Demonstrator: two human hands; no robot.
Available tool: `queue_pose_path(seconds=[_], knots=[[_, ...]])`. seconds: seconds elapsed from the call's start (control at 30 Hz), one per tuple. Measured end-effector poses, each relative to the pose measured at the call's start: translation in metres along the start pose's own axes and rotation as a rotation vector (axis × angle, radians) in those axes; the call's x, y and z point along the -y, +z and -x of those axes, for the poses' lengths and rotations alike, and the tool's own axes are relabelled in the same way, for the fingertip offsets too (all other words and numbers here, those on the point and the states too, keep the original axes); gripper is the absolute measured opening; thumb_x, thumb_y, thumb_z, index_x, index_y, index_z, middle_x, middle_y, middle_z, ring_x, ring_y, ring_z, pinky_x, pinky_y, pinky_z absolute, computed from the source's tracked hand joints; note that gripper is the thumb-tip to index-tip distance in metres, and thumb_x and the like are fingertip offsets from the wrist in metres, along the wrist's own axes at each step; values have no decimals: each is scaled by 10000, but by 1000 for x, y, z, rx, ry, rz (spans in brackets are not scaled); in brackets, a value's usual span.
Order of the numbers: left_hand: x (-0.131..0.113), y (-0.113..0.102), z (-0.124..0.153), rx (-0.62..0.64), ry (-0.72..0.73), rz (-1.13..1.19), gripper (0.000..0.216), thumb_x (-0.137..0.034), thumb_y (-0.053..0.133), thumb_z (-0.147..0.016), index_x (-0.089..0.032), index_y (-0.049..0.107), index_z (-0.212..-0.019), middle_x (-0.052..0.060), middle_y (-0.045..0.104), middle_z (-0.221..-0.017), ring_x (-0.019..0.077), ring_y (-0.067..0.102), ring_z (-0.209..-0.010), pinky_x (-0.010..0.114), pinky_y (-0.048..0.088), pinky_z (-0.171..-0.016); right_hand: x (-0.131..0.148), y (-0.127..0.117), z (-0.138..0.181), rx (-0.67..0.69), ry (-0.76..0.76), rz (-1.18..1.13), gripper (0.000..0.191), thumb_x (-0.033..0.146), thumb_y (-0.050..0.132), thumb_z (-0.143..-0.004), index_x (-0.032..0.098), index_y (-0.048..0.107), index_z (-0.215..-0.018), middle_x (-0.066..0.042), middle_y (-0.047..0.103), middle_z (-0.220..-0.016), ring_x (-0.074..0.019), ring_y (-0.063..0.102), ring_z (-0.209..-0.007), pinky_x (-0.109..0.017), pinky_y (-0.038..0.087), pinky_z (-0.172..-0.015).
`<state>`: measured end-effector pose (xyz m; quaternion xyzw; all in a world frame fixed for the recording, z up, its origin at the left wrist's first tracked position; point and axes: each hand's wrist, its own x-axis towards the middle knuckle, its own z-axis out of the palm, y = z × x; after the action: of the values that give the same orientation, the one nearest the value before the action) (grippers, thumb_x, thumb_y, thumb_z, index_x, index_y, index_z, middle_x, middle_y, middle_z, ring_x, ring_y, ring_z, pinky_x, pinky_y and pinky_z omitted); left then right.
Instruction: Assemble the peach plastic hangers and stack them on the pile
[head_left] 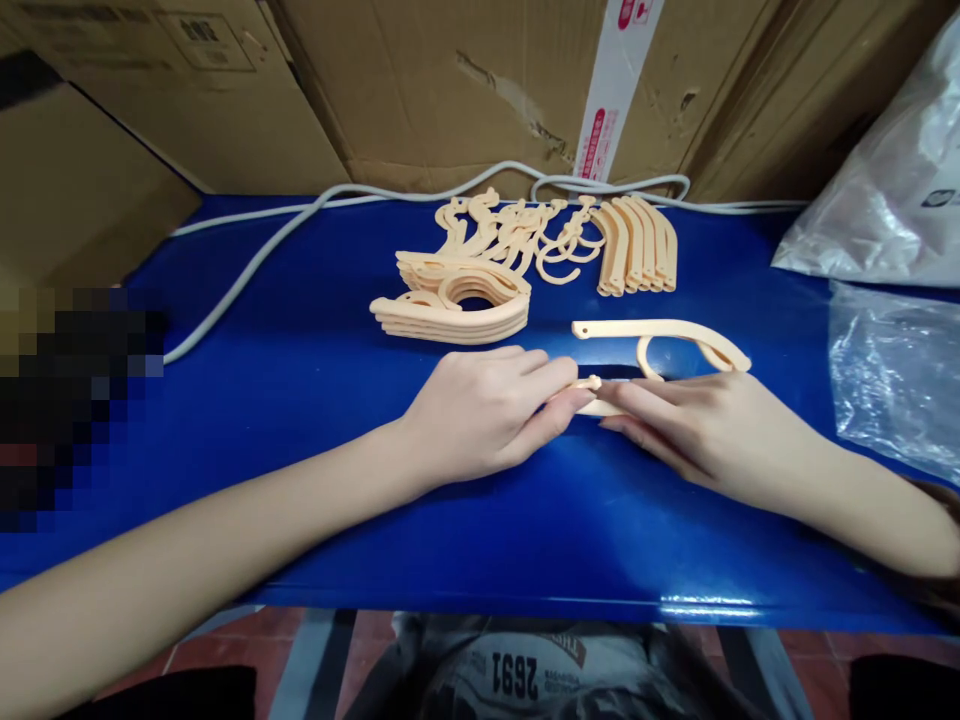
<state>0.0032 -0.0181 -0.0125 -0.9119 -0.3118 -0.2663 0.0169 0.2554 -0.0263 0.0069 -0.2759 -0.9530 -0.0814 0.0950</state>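
My left hand [487, 412] and my right hand [709, 428] meet over the middle of the table. Between them they pinch a cream plastic hanger piece [600, 407], mostly covered by fingers. The left thumb and forefinger close on its left end; the fingers of the right hand press together on the right. Just beyond the right hand lies a curved hanger arm [660, 328], with a hook-like loop below it, partly hidden by that hand. Behind the left hand sits a stack of folded hangers [454, 322].
Loose hooks [517, 225] lie heaped behind the stack, beside a row of curved hanger arms [637, 245]. A white cable [300, 215] runs along the back of the blue table [480, 540]. Cardboard boxes [450, 90] stand behind. Plastic bags [892, 180] occupy the right side.
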Motion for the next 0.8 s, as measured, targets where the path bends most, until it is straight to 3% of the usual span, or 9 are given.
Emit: queue_pose_path(seconds=[0.17, 0.3, 0.8], knots=[[-2, 1, 0, 35, -75, 81, 408, -375, 393, -1081, -173, 653, -839, -6, 671, -701, 157, 624, -634, 310, 319, -543, 0, -1, 0, -36, -34, 33, 290, 287, 396, -1108, 150, 649, -1146, -37, 792, -878, -163, 699, -585, -305, 393, -532], [-4, 2, 1, 76, -109, 105, 310, -359, 445, -1045, -181, 631, -873, -22, 653, -687, 145, 606, -617, 292, 280, -533, 1, -2, -2, -44, -45, 31, 298, 284, 397, -1109, 152, 661, -1145, -23, 788, -860, -161, 708, -619, -295, 426, -563], [-2, 6, 5, 126, -57, 168, 349, -329, 268, -1094, -203, 568, -968, -23, 713, -772, 136, 645, -618, 303, 310, -526, 1, -4, -4, -71, -22, 7, 250, 268, 435, -1094, 161, 655, -1144, -11, 775, -809, -165, 715, -639, -290, 445, -565]])
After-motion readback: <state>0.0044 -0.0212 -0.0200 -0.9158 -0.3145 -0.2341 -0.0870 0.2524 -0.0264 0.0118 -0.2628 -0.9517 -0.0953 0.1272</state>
